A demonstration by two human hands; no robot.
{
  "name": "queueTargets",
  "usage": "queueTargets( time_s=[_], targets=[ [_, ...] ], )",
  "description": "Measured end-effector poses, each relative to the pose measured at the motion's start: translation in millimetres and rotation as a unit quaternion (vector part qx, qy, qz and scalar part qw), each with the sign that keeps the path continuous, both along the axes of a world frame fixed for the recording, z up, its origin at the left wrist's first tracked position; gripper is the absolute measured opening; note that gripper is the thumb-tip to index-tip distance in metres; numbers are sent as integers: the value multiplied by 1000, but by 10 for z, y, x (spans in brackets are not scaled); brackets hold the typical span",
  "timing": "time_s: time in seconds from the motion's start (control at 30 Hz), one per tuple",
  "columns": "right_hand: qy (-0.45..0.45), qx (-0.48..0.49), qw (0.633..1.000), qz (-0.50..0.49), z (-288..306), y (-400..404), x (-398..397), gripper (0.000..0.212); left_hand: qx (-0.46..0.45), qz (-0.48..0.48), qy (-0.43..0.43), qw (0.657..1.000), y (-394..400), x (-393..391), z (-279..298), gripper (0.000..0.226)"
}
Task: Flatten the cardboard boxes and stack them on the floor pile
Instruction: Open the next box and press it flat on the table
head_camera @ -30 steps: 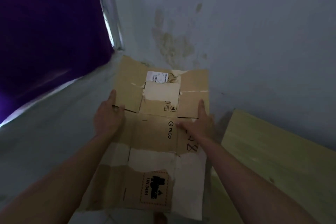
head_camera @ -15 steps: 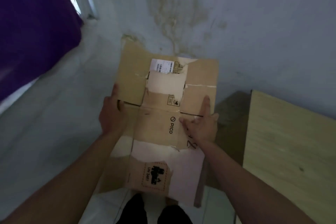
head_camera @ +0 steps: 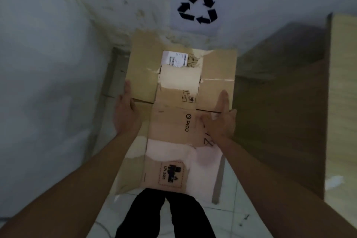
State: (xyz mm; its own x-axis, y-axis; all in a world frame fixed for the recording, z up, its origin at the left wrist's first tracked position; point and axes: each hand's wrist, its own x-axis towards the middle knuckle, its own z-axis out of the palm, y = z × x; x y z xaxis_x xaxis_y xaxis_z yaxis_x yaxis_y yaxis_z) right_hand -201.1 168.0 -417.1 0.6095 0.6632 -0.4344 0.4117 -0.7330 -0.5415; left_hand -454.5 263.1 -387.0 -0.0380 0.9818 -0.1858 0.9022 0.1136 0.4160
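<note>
- Your single head-worn camera looks steeply down and forward, close over your forearms.
- It faces a wall (head_camera: 58,63) bearing a recycling sign (head_camera: 197,6); tiled floor (head_camera: 231,218) fills the lower edge.
- Wide-angle lens; no second view overlaps.

Blocked right of the flattened box (head_camera: 179,102) by a wooden board (head_camera: 342,102) standing near; closed beyond the box by the wall (head_camera: 48,35) with a recycling sign (head_camera: 198,6); open floor (head_camera: 241,216) below its near edge, beside the legs (head_camera: 166,216).
</note>
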Motion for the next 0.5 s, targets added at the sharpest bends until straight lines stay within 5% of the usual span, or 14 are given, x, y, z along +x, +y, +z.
queueTargets(
  time_s=[0.5],
  targets=[
    [21,-76,996,-38,-3354,680,309,118,-147,-39,0,988,803,287,-3427,75]
  ],
)
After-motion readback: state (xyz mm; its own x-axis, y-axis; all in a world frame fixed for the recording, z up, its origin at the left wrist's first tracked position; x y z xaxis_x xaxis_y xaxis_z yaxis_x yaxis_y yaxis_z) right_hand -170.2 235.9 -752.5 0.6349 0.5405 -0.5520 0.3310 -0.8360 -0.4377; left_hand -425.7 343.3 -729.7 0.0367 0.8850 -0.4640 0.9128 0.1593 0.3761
